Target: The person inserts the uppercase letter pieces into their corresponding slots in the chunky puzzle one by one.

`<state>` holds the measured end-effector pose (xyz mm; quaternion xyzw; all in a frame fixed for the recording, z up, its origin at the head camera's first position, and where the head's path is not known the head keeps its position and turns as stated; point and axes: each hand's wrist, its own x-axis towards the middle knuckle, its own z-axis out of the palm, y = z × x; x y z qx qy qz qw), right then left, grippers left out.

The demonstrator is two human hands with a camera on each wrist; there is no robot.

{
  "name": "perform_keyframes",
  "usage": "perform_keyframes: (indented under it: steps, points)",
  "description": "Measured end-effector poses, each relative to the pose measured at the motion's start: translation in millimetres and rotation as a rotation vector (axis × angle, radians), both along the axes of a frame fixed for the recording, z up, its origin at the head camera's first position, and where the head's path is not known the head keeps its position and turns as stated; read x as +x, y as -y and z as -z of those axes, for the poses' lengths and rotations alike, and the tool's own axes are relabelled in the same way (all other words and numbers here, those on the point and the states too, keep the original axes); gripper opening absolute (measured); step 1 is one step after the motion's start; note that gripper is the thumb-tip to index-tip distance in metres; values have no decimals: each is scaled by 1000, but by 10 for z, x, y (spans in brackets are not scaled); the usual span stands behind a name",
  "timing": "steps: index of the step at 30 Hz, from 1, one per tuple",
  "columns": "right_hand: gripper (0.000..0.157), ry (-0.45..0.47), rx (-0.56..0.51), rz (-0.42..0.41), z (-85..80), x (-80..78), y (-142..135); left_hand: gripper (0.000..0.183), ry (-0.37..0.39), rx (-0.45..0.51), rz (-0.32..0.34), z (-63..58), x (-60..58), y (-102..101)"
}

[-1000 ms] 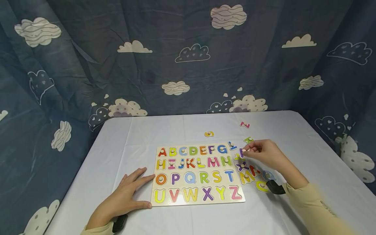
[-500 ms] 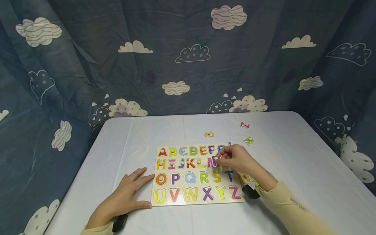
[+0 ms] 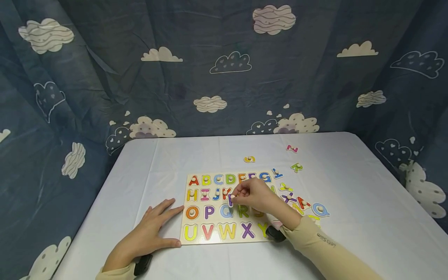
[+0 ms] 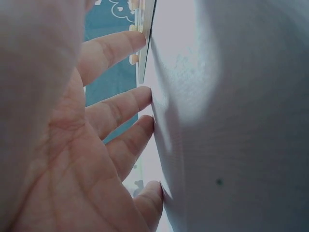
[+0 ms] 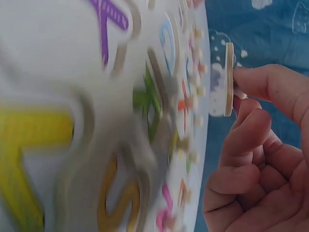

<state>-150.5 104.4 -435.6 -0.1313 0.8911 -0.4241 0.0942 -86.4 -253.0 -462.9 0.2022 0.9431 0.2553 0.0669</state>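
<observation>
In the head view a wooden alphabet puzzle board [image 3: 234, 242] lies on the white table. Knobbed letters fill its upper rows, and a knobbed O [image 3: 192, 212] sits in the third. My right hand [image 3: 257, 196] pinches the knob of a purple P piece [image 3: 230, 200] above the board, near the blue Q recess [image 3: 226, 211]. The right wrist view catches this piece [image 5: 229, 79] edge-on, clear of the board. My left hand [image 3: 147, 229] rests spread at the board's left edge, touching it with index finger and thumb. From the left wrist, its fingertips [image 4: 145, 94] meet the white cloth.
Loose knobbed letters lie right of the board, among them a blue Q [image 3: 320, 210], purple X [image 3: 289, 197] and yellow Y [image 3: 286, 187]. Farther back are a green R [image 3: 296, 167], yellow S [image 3: 249, 159] and pink Z [image 3: 292, 148]. A dark cloud-print curtain [image 3: 175, 89] hangs behind.
My right hand has carried the purple P piece leftward from the loose letters, across the board to near the Q recess. My left hand has stayed in place.
</observation>
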Motion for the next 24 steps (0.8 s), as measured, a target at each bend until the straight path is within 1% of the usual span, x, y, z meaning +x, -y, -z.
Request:
perform_keyframes:
  steps: [8, 15, 20, 24]
  points:
    - [11, 13, -23, -72, 59, 35, 314, 99, 3, -4, -3, 0, 0, 3]
    - [13, 30, -40, -126, 95, 56, 521, 98, 6, 6, -2, -10, -4, 12]
    - [14, 25, -33, -142, 111, 55, 620, 98, 5, 3, 3, -6, -9, 15]
    - [16, 37, -15, -139, 122, 56, 669, 98, 13, 5, 3, -9, -11, 11]
